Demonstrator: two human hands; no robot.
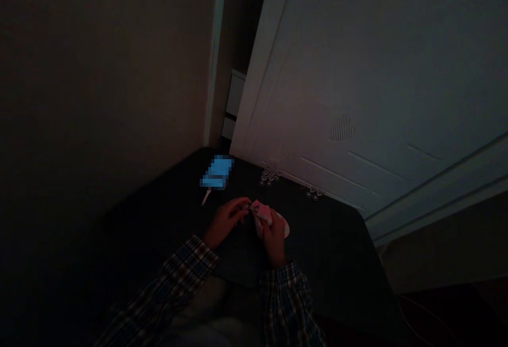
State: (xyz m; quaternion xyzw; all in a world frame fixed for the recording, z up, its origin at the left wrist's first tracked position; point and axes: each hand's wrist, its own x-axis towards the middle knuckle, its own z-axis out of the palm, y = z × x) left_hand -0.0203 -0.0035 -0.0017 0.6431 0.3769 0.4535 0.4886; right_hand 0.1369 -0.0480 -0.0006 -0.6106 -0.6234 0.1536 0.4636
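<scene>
In dim light, my right hand (275, 235) grips a small pink-and-white item (262, 211) that looks like a little shoe, with a rounded white edge showing past the knuckles. It is too dark to be sure of its kind. My left hand (229, 219) is at its left side, with thumb and fingers pinched on a tiny shiny piece (248, 207) that I cannot make out. Both hands are just above the dark table (325, 246). Beyond them lies a cluster of small shiny ring-like pieces (270, 174), and a smaller group of similar pieces (315, 193) lies farther right.
A lit, blurred-out phone (217, 171) with a white cable (206, 197) lies at the back left. A white panel with heart patterns (357, 72) stands along the table's far edge. The brown wall (119, 72) bounds the left side.
</scene>
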